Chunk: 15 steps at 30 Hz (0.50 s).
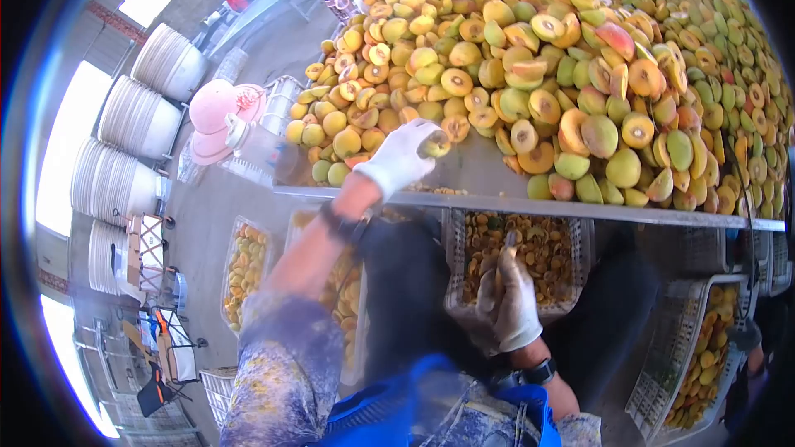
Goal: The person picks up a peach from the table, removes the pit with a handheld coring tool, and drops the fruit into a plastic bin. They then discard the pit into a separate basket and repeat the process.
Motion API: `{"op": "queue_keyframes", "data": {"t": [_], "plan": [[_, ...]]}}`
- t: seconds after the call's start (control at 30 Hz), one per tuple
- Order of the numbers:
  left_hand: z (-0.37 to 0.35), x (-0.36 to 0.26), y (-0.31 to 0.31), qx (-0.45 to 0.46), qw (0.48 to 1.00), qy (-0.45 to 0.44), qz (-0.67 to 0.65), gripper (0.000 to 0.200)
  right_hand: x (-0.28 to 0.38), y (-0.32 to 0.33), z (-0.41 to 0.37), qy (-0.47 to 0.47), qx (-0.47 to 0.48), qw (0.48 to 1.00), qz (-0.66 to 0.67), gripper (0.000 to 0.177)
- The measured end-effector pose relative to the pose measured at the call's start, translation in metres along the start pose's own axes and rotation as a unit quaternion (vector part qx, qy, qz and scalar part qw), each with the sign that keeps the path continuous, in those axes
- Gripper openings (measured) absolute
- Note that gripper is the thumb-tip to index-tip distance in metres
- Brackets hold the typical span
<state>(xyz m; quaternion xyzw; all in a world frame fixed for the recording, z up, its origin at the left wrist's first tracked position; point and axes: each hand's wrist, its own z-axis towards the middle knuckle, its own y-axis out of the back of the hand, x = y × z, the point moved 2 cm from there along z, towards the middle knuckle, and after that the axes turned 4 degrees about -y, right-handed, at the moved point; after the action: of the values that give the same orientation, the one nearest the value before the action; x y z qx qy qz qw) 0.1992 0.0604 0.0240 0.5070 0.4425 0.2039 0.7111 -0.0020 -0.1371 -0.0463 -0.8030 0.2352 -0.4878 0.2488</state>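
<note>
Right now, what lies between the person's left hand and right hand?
In the head view, between the left hand and right hand lie the front of the metal table and, below it, fruit pieces in a crate.

Bright daylight; tall white openings at left blown out. Yellow-green cut fruit heap evenly lit. Shade under the grey metal tabletop. Fisheye: black corners, bluish fringe left, verticals leaning there. Dark-trousered legs smeared, probably motion blur.

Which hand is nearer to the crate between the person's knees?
Right. The right hand is over the near edge of the crate; the left hand is farther off, over the table.
</note>
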Motion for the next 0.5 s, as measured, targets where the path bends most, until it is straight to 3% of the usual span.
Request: {"op": "queue_keyframes", "data": {"t": [0.07,0.17,0.2,0.27,0.3,0.37,0.47,0.5], "plan": [[-0.029,-0.057,0.009,-0.024,0.994,-0.106,0.0,0.044,0.0,0.008,0.006,0.066,-0.02,0.996,-0.061,0.036],[-0.062,-0.1,-0.012,0.048,0.989,-0.139,-0.027,0.051,0.003,-0.001,0.007,0.003,-0.04,0.998,0.057,0.036],[-0.072,-0.112,-0.02,0.066,0.988,-0.108,-0.091,0.053,0.012,-0.008,0.003,-0.033,-0.04,0.991,0.122,0.036],[-0.09,-0.124,-0.039,0.076,0.97,-0.057,-0.226,0.061,0.015,-0.008,-0.005,-0.016,-0.019,0.998,0.054,0.031],[-0.095,-0.127,-0.046,0.044,0.934,-0.007,-0.354,0.06,0.011,-0.007,-0.006,0.0,-0.01,0.998,0.056,0.029],[-0.102,-0.133,-0.059,-0.022,0.806,0.094,-0.584,0.056,0.006,0.001,-0.01,0.022,0.009,0.999,0.033,0.028],[-0.112,-0.137,-0.074,-0.055,0.724,0.072,-0.683,0.048,0.01,0.006,-0.015,0.03,0.005,0.999,0.018,0.029],[-0.112,-0.138,-0.082,-0.063,0.698,0.071,-0.71,0.047,0.01,0.008,-0.012,0.109,-0.003,0.992,-0.06,0.029]]}}
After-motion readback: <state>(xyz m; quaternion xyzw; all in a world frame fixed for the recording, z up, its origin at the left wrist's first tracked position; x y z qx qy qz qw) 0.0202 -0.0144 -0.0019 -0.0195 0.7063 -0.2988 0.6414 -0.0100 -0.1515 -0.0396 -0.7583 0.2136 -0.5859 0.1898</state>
